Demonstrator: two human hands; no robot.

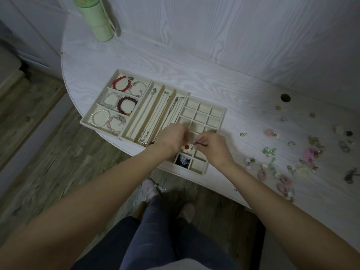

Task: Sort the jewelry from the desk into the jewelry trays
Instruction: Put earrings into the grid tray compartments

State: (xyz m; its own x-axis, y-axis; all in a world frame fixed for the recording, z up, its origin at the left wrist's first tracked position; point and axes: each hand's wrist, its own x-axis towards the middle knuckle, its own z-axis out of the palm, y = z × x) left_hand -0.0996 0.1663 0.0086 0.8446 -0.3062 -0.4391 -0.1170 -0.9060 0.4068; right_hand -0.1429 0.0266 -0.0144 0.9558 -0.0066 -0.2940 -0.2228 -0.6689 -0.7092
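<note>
Three cream jewelry trays stand side by side on the white desk. The left tray (116,74) holds several bead bracelets, the middle tray (153,84) holds necklace chains, and the grid tray (224,112) has many small compartments. Both hands meet over the near part of the grid tray. My left hand (172,138) and my right hand (211,147) pinch a white flower earring with a red centre (187,148) between them. A dark piece (182,161) lies in a near-left compartment of the grid tray.
Several loose earrings and small pieces (307,154) are scattered on the desk to the right, some pink hoops (282,184) near the front edge. A green bottle (95,16) stands at the back left. A round hole (285,97) is in the desktop.
</note>
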